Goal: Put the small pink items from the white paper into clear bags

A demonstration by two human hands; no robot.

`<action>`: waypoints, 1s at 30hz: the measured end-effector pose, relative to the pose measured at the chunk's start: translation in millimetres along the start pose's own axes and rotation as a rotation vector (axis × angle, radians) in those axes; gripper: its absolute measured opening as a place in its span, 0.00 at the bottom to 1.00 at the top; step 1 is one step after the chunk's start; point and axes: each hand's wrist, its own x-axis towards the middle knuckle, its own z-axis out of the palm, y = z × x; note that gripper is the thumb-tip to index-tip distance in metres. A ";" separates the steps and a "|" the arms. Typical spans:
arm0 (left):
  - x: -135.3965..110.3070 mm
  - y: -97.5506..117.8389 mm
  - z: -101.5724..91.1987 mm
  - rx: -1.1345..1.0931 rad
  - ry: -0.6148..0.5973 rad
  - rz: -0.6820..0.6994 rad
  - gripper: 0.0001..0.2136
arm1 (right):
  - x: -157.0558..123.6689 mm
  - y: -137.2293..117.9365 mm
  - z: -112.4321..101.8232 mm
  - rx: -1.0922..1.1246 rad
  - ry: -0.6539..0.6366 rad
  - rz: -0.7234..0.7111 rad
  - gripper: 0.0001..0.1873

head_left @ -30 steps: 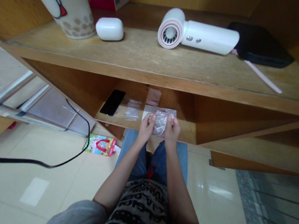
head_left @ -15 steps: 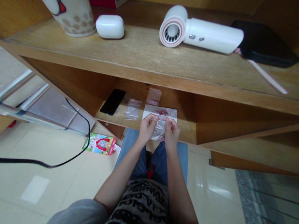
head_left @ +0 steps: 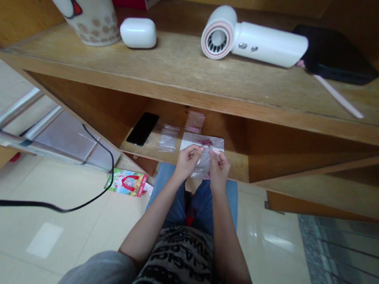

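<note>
Both hands pinch the top edge of a clear plastic bag (head_left: 201,167) at the front of the lower shelf. My left hand (head_left: 187,162) closes thumb against fingers at the bag's left corner. On the other corner, my right hand (head_left: 219,169) does the same. Just beyond the fingertips, small dark pink pieces (head_left: 205,142) lie on a white sheet of paper (head_left: 190,140). Behind the paper is a small clear bag with pink bits (head_left: 194,122). Flat clear bags (head_left: 168,138) rest to the left of the paper.
A black phone (head_left: 142,129) lies at the lower shelf's left. Above, the upper shelf (head_left: 200,78) overhangs, bearing a white handheld fan (head_left: 253,41), a white earbud case (head_left: 138,33), a large cup (head_left: 89,4) and a black case (head_left: 335,55). A black cable (head_left: 65,211) hangs at left.
My hands have drawn slightly closer together at the bag's top edge, and the bag's front looks flatter. Everything else stays in place.
</note>
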 end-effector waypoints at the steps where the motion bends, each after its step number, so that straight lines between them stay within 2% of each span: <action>1: 0.5 0.2 -0.3 -0.022 -0.017 -0.015 0.17 | -0.3 -0.1 0.4 0.012 0.002 0.007 0.16; 7: -0.3 -1.8 -1.7 -0.052 -0.064 -0.036 0.16 | -0.1 -1.5 1.3 0.071 -0.018 0.060 0.14; 13: -1.1 -3.0 -1.5 -0.069 -0.055 -0.011 0.15 | 1.1 -3.7 2.1 0.119 0.002 -0.029 0.12; 18: -0.8 -3.5 -1.8 -0.096 -0.055 -0.032 0.15 | 0.1 -4.5 2.9 0.117 -0.011 -0.034 0.11; 21: -0.6 -3.5 -1.5 -0.102 -0.079 -0.054 0.16 | 0.0 -4.3 2.7 0.119 -0.011 -0.030 0.11; 27: -0.2 -2.1 -4.4 -0.024 -0.116 0.025 0.21 | 0.1 -2.7 -1.0 0.123 -0.016 0.016 0.15; 30: -0.1 -0.8 -7.0 0.005 -0.112 0.000 0.22 | 0.2 -2.0 -2.6 0.113 -0.006 -0.014 0.16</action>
